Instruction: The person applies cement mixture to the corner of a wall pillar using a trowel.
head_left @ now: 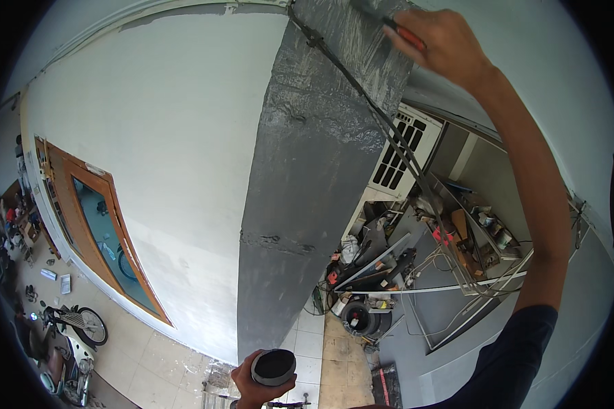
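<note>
My right hand (454, 48) is raised at the upper right, closed around the red-orange handle of a paintbrush (411, 37). The brush's blurred grey end lies over the top of a grey-painted wall strip (307, 184), where pale streaks show through the coat. Low in the middle, my left hand (247, 387) grips a round grey cup (274, 368); its inside looks dark, and I cannot tell how full it is. Dark cables (351, 80) run slantwise across the painted strip, below and left of the brush.
A white wall (164, 136) with a wood-framed window (109, 225) spans the left. Far below stands a motorcycle (71, 347) on tiles. At right are a white vented panel (404, 150), cluttered shelves (481, 235), a tyre (356, 318) and metal bars. Metal ladder parts (215, 395) show beneath my left hand.
</note>
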{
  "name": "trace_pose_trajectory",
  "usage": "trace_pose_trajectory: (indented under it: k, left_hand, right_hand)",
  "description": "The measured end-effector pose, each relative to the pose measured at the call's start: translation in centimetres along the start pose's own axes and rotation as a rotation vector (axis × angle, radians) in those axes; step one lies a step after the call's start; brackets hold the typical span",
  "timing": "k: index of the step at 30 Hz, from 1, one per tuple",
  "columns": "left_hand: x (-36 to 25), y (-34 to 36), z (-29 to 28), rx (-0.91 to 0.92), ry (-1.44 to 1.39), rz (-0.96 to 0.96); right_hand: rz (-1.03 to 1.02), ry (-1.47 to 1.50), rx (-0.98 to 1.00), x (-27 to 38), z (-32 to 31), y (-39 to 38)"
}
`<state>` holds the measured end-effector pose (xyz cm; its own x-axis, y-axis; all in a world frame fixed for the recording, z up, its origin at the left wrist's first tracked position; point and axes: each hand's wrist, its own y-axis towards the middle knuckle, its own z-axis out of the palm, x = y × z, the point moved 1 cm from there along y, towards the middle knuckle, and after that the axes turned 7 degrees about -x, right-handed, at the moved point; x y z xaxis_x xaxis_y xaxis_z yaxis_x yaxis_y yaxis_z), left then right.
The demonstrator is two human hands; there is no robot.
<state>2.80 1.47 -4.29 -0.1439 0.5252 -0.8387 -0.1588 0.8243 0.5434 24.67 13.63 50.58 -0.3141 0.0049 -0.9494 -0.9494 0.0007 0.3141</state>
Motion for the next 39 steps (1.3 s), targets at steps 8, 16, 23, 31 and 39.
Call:
trace_pose_trajectory:
  k: [8,16,23,31,39]
  left_hand:
    - [0.6,0.3,-0.9,-0.016,-0.013,0.019]
    - [0.8,1.0,-1.6,-0.028,-0.020,0.064]
    - [1.2,1.0,-1.8,-0.035,-0.026,0.060]
    - [0.2,0.7,-0.6,-0.027,-0.001,0.055]
    - [0.1,-0.3,0.5,-0.051,-0.010,0.031]
  right_hand:
    - [0.293,0.490,0.244,1.5,-1.4,-2.0]
    - [0.397,0.082,0.048,-3.3,-1.8,-1.4]
    - [0.191,0.429,0.162,6.3,-2.6,-8.6]
    - [0.496,0.257,0.097,-2.3,-2.8,-6.0]
    - [0.166,0.439,0.098,3.4,-2.8,-10.3]
